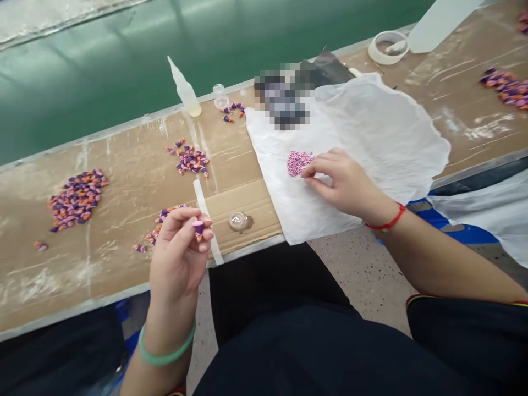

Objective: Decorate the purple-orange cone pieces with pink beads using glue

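My left hand (177, 258) pinches a tiny purple cone (198, 227) with an orange tip, up in the air. My right hand (342, 184) curls narrow beside pink beads (300, 163) on white paper (383, 129); I can't tell if it holds any.

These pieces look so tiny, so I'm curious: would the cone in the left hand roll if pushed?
Probably. The small purple-and-orange cone tapers, so it would likely roll in a curve or tip over rather than slide. It also seems light, since the left hand holds it in a small pinch, though its material is hard to tell.
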`<state>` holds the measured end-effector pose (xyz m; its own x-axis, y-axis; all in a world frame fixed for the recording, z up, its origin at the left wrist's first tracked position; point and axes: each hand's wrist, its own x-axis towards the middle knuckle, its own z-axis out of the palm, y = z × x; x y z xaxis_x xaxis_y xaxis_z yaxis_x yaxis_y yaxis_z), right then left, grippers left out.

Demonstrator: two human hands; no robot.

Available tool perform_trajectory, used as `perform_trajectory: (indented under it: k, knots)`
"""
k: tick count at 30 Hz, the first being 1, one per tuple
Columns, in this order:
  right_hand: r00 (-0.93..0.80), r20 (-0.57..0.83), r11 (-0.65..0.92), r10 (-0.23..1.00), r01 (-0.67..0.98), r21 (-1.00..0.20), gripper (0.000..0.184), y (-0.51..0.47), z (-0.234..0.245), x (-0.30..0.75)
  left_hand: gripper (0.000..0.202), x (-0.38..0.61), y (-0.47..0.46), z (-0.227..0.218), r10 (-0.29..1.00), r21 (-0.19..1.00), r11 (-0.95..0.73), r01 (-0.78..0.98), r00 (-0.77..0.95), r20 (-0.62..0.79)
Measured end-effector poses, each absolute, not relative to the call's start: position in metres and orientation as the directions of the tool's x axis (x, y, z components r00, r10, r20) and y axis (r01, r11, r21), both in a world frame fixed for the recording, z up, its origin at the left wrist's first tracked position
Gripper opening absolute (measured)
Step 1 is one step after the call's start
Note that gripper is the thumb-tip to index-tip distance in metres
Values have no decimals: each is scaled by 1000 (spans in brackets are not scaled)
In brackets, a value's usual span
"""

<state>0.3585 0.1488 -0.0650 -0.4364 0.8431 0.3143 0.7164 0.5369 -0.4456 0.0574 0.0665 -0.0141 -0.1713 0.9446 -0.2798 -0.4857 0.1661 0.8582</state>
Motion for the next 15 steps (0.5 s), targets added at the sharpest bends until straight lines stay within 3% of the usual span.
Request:
perform_trajectory:
  k: [4, 8, 12, 15]
  knots:
    - [-412, 354, 539, 840, 714, -448, 12, 143, -63, 362, 21, 52, 50, -12, 903, 778, 229, -585, -170, -394]
    - [-382, 433, 567, 816, 671, -478, 8, 122, -44, 347, 26, 60, 38, -16, 870, 760, 320, -565, -143, -472]
    - [-607, 400, 669, 686, 311, -675, 6, 87, -13, 304, 31, 80, 34, -14, 912, 867, 316, -386, -127, -389]
    - [-626, 364, 591, 690, 195, -783, 10, 75, -4, 274, 27, 93, 28, -8, 961, 959, 211, -191, -137, -239]
